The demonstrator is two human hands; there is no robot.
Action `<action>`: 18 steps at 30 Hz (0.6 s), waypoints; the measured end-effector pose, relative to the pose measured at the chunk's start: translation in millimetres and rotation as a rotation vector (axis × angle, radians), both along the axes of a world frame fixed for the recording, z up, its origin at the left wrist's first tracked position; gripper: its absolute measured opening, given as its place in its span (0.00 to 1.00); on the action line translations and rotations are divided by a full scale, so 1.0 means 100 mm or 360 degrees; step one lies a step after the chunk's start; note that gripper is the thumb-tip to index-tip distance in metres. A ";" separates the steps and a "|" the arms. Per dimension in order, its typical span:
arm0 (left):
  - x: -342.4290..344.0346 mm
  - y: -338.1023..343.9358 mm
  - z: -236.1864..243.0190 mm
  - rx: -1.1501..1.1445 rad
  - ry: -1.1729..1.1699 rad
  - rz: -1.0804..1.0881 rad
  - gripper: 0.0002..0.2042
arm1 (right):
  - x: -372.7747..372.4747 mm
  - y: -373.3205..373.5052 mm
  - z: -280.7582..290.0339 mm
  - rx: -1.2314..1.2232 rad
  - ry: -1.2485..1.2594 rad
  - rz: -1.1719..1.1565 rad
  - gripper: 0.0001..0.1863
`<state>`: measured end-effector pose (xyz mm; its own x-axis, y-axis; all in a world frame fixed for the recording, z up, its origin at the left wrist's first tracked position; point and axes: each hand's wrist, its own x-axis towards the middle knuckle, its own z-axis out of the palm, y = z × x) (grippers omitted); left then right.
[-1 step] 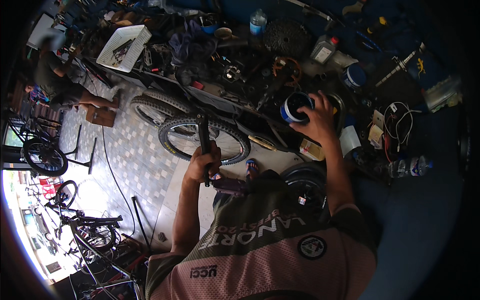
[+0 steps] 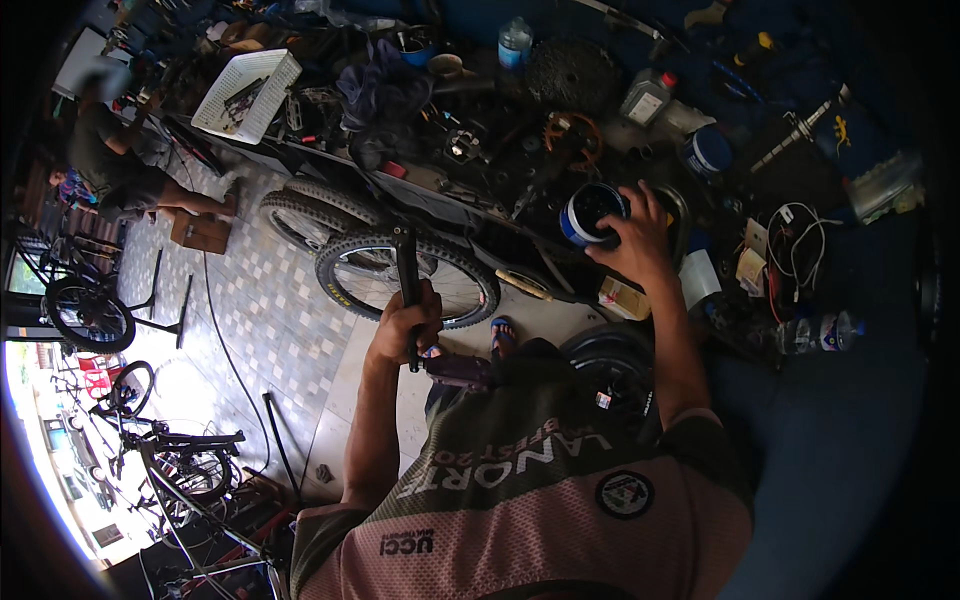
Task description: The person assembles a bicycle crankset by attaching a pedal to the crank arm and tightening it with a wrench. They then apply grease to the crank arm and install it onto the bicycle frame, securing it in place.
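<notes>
My left hand (image 2: pixel 410 320) is closed around a long black bar-shaped bike part (image 2: pixel 407 268), held upright with a round hole near its top end. Its lower end sticks out below my fist, beside a dark purplish piece (image 2: pixel 458 371) whose kind I cannot make out. On the right, my right hand (image 2: pixel 641 240) curves around the near right side of an open blue-and-white tub (image 2: pixel 578 222). The thumb lies at the tub's rim, and the fingers reach up its right side. Dark contents show inside the tub.
A cluttered workbench runs along the back, with a white basket (image 2: pixel 246 98), an orange-brown chainring (image 2: pixel 573 140), a grey bottle (image 2: pixel 648 97) and a lidded blue tub (image 2: pixel 708 151). Bicycle wheels (image 2: pixel 330 270) lean below it. A person (image 2: pixel 110 150) stands far left, near several bikes (image 2: pixel 175 470).
</notes>
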<state>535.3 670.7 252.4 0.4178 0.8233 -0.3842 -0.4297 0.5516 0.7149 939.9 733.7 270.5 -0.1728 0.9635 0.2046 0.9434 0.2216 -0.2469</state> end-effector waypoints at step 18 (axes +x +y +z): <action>0.04 0.17 0.03 -0.0300 -0.0455 -0.0132 0.10 | -0.06 0.17 -0.33 0.0016 0.0124 0.0035 0.23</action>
